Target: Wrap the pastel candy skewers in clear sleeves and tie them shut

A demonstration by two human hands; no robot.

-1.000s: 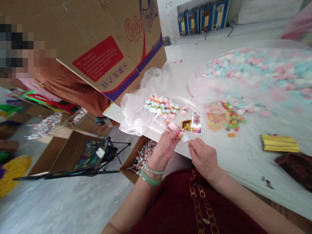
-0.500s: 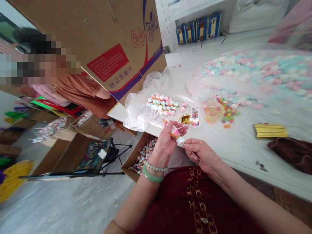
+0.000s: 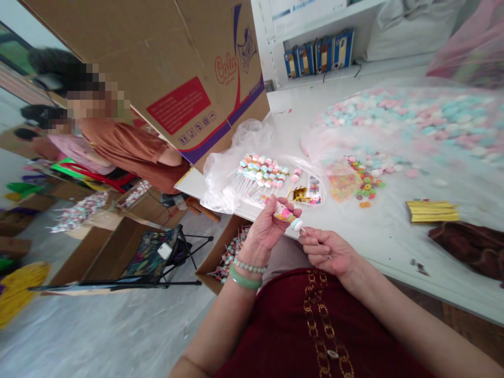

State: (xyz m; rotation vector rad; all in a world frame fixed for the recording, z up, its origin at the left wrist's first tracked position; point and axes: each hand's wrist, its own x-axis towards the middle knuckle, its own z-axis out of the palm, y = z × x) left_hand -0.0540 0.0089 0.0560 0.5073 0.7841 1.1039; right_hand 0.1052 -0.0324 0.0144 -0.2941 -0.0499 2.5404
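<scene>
My left hand (image 3: pixel 268 227) is closed around the upper part of a marshmallow skewer (image 3: pixel 296 224), which has pink, orange, blue and white pieces and what looks like a printed clear wrapper. The skewer lies tilted, its white end toward my right hand (image 3: pixel 326 249). That hand pinches the thin white stick just below the sweets, and the stick's tail shows past the fingers. Just beyond, a pile of finished marshmallow skewers (image 3: pixel 263 170) lies on clear plastic. Beside it are gold twist ties (image 3: pixel 300 195) and a printed card (image 3: pixel 314 189).
On the white table (image 3: pixel 366 247) are gummy rings (image 3: pixel 368 186), a big bag of pastel marshmallows (image 3: pixel 429 118), a yellow bundle of ties (image 3: pixel 432 211) and dark cloth (image 3: pixel 468 249). A tall cardboard box (image 3: pixel 169 58) stands left; an open box of skewers (image 3: pixel 232 257) sits below. Co-workers sit farther left.
Both hands have shifted slightly right with the skewer. More of its coloured pieces now show between them. The right fingers are curled more tightly around the stick.
</scene>
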